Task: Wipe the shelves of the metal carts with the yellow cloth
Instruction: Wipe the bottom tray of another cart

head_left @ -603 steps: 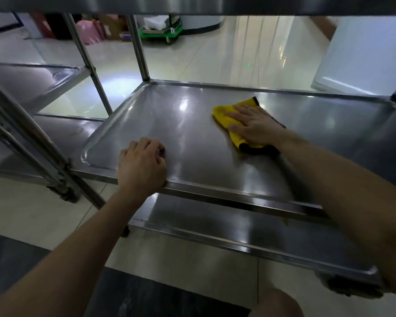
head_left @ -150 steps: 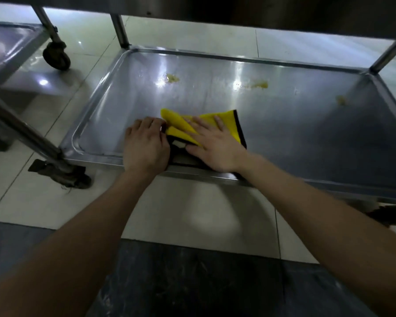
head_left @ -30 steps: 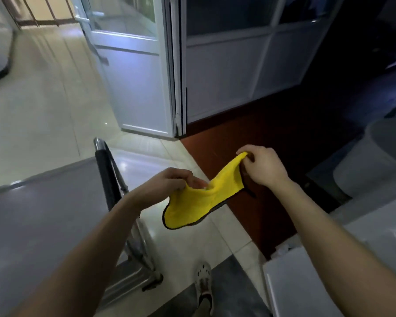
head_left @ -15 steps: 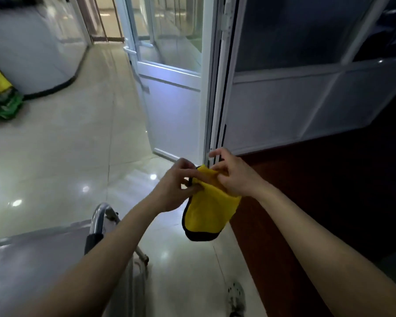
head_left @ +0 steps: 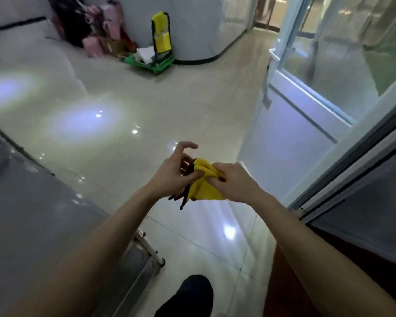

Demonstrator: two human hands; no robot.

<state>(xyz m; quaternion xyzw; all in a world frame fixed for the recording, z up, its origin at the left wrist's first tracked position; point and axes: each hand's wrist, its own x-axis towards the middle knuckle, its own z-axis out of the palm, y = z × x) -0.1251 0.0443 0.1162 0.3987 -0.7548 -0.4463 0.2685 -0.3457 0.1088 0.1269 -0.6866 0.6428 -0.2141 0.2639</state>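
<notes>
Yellow cloth with black edging is bunched up in mid-air, gripped by left hand and right hand close together. Metal cart sits lower left, grey top shelf blurred, not touching the cloth.

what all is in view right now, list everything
yellow cloth: one, yellow with black edging, bunched in mid-air between both hands
metal cart: one, grey steel, lower left beside the person
green trolley: one, green base with a yellow upright part, far across the floor by the curved wall
pink bags: several (too blurred to count), pink, left of the green trolley
glass door: one, pale frame, right side
floor: one, glossy beige tiles, throughout
shoe: one, dark, bottom centre
left hand: one, grips the cloth's left side, index finger lifted
right hand: one, grips the cloth's right side
</notes>
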